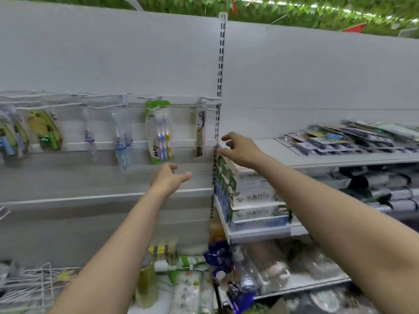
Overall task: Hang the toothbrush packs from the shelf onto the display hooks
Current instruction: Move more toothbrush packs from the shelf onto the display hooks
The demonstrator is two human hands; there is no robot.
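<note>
White wire display hooks (205, 102) carry clear plastic toothbrush packs (159, 132) by their top holes so the fronts face outward; about six hung packs are counted, blur preventing certainty. Both the left hand (169, 177) and right hand (240, 150) are extended with fingers loosely spread, nothing held. More flat packs (344, 138) are stacked on the grey shelf (340, 158) at right.

We see glossy clear plastic on the green-topped toothbrush pack (159, 132), left of the slotted metal upright (221, 64). The backboard (113, 53) left of that upright looks smooth, matt, painted. White wire hooks (48, 106) look coated. Right of the upright, printed toothpaste boxes (254, 196) look like slightly shiny card.
</note>
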